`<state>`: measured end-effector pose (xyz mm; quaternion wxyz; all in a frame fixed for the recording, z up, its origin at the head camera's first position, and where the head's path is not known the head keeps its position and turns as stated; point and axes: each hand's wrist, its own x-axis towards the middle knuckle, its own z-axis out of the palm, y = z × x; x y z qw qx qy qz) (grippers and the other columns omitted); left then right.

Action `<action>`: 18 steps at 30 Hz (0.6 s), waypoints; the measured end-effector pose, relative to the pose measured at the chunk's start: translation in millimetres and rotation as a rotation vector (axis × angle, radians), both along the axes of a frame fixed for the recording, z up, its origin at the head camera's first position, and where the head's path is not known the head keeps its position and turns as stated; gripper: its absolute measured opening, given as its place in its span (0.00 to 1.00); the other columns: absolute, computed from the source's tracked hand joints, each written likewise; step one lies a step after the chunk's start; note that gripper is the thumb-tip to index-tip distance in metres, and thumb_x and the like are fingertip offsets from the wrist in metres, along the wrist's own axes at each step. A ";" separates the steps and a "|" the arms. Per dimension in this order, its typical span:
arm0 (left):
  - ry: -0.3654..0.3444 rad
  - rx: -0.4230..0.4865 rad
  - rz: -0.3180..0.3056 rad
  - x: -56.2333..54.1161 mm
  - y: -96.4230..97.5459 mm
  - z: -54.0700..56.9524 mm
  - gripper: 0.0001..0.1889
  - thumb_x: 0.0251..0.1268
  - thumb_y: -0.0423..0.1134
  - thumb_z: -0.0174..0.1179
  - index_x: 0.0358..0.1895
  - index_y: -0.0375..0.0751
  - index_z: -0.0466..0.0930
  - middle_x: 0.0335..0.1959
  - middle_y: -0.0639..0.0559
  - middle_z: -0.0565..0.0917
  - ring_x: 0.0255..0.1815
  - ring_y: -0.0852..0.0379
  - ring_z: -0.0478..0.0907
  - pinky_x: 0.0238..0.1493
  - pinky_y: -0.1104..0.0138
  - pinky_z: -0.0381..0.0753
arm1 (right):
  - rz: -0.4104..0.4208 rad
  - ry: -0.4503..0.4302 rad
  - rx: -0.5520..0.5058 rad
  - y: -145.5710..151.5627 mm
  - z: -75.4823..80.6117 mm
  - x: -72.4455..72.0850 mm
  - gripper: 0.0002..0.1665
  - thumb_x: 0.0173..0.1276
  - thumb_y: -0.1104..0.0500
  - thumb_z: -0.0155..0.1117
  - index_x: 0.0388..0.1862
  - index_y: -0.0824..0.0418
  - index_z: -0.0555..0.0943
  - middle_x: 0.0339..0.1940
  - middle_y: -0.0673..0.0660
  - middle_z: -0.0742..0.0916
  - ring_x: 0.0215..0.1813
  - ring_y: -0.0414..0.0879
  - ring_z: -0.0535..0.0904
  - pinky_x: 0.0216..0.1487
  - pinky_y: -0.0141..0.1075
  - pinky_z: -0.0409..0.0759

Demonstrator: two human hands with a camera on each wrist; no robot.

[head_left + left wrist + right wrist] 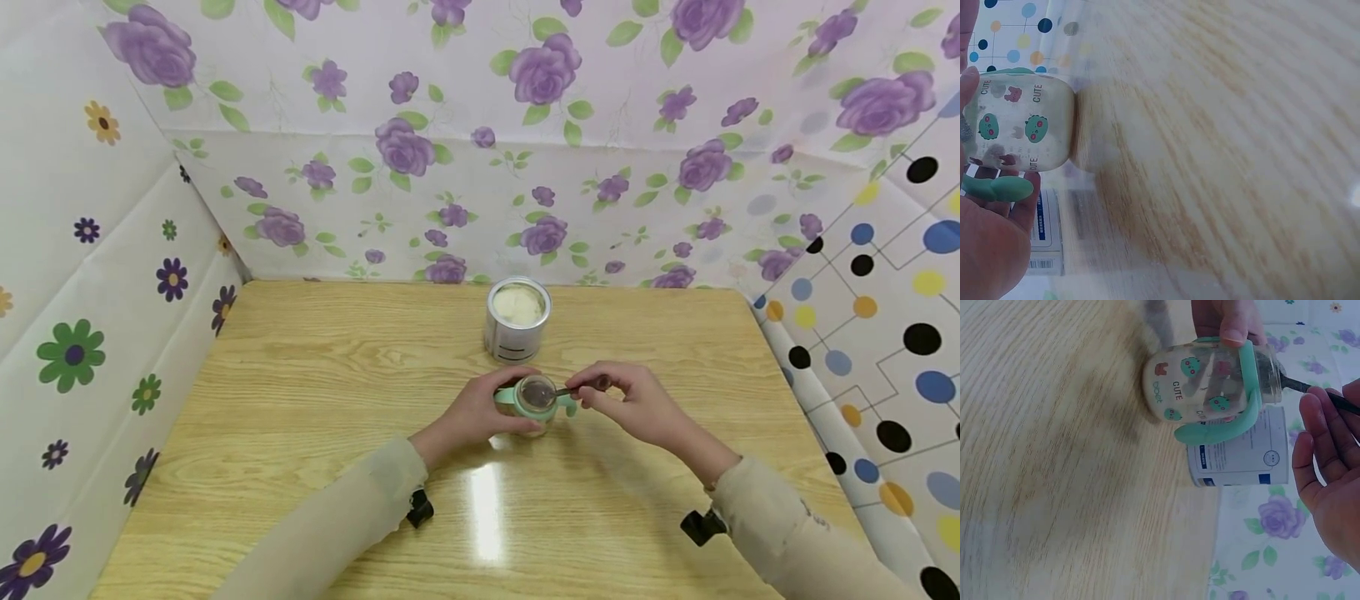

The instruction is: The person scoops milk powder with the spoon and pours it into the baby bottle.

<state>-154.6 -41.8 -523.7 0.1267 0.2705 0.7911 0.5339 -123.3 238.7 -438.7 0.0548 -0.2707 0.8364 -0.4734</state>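
A clear baby bottle with a mint-green collar and handles stands uncapped on the table, printed with small cartoon figures and "CUTE". My left hand grips it from the left, thumb and fingers curved round its sides. Between the thumb and fingers of my right hand is the dark handle of a spoon. The spoon's bowl is inside the bottle's mouth, seen through the clear neck. Just behind the bottle sits an open metal can of pale cream powder. Whether powder lies in the bottle I cannot tell.
The wooden table reaches back to a flowered wall covering. Patterned sheets stand at both sides, daisies on the left and coloured dots on the right. Dark wrist cameras hang below both sleeves.
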 end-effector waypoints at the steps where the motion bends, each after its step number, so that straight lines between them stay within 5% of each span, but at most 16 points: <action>1: 0.003 0.000 -0.002 -0.2 0.3 -0.2 0.40 0.55 0.49 0.85 0.73 0.56 0.79 0.66 0.64 0.83 0.64 0.61 0.80 0.68 0.56 0.78 | 0.002 0.005 -0.003 0.2 0.0 0.1 0.10 0.81 0.66 0.64 0.54 0.63 0.89 0.40 0.61 0.92 0.39 0.43 0.87 0.42 0.36 0.87; 12: 0.027 -0.005 0.005 0.3 0.9 -0.6 0.39 0.55 0.48 0.85 0.73 0.57 0.79 0.66 0.62 0.83 0.64 0.60 0.80 0.69 0.56 0.78 | 0.001 -0.022 0.013 -0.5 3.4 -2.7 0.10 0.80 0.63 0.66 0.54 0.61 0.90 0.41 0.60 0.93 0.39 0.47 0.87 0.38 0.37 0.84; 18: 0.015 -0.014 0.007 1.2 0.3 0.7 0.40 0.56 0.49 0.84 0.73 0.55 0.78 0.66 0.62 0.83 0.64 0.60 0.80 0.68 0.57 0.79 | -0.050 -0.068 0.016 -0.7 3.1 -1.8 0.10 0.81 0.59 0.67 0.53 0.58 0.91 0.40 0.51 0.94 0.39 0.43 0.89 0.45 0.40 0.88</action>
